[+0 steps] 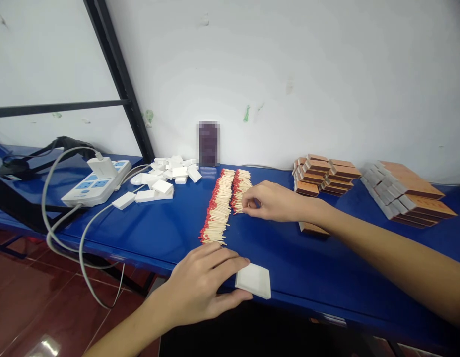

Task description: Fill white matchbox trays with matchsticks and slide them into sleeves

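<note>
My left hand (205,280) is at the front edge of the blue table, its thumb and fingers closed about the left side of a white matchbox tray (255,280). The tray lies with its hollow side seemingly up, and I see nothing in it. Farther back, my right hand (270,201) pinches at the near end of a shorter row of red-tipped matches (241,181); its fingertips partly hide what they grip. Left of that row runs a longer row of matches (218,208), its near end just beyond my left fingers.
White trays (173,168) lie heaped at the back left beside a power strip (99,183) with looping cables. Brown matchbox sleeves (311,171) stand stacked at the right; filled-looking boxes (412,191) are farther right. One box (312,229) is under my right forearm. A blurred dark upright object (208,144) leans at the wall.
</note>
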Available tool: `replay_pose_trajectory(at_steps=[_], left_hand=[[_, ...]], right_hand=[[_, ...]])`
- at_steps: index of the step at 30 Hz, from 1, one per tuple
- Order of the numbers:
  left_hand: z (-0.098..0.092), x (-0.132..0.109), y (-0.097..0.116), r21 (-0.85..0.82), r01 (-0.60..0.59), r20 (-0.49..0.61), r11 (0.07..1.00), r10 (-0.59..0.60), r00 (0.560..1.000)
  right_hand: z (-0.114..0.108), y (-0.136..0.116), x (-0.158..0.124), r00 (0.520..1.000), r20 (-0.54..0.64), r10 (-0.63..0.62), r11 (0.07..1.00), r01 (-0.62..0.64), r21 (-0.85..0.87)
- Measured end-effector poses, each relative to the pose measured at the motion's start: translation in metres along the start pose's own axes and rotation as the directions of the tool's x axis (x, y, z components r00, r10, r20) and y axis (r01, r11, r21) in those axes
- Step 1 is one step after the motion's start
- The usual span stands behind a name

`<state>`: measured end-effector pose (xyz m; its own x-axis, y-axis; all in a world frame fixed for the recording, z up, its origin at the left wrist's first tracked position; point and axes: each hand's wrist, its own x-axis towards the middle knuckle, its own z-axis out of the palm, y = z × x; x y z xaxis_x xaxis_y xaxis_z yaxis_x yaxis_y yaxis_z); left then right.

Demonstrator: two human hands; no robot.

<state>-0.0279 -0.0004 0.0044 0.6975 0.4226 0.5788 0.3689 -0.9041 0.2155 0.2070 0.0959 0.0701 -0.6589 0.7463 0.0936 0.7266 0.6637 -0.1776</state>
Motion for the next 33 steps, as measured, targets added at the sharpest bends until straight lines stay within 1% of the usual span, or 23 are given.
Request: replay_pose_trajectory(at_steps=[3,14,18,23,28,33], left_hand=[[-0.0004,-0.0003,-0.0003,0.002,0.005,0.009,1.0,-0.005,1.0],[0.0003,0.0,-0.0005,0.009,0.003,0.006,1.0,-0.003,1.0],[-0.0004,0.0002,-0.0004,0.014,0.001,0.006,1.0,-0.001,1.0],[-0.0004,-0.0007,0.0,0.011,0.0,0.01,1.0,0.0,1.0],[-0.0001,-0.0005,0.0002,0.015,-0.001,0.014,1.0,0.001,1.0],[-0.0005,-0.0003,0.0006,0.022,-0.008,0.003,1.0,0.008,1.0]], right_hand=[[-0.0007,-0.0021,-0.0011,1.0,0.013,-0.011,1.0,0.011,0.004],[0.0089,0.0008,0.0019,0.999,0.034,-0.015,1.0,0.015,-0.018],[0.0083,-0.0033,0.0008,0.999,0.046,-0.021,1.0,0.02,0.014],[0.0066,-0.0076,-0.0011,0.998,0.059,-0.006,1.0,0.007,-0.025],[0.0067,-0.0073,-0.0009,0.997,0.078,0.009,0.999,-0.006,-0.036],[0.005,-0.0069,-0.001,0.995,0.1,0.015,1.0,-0.015,-0.002]])
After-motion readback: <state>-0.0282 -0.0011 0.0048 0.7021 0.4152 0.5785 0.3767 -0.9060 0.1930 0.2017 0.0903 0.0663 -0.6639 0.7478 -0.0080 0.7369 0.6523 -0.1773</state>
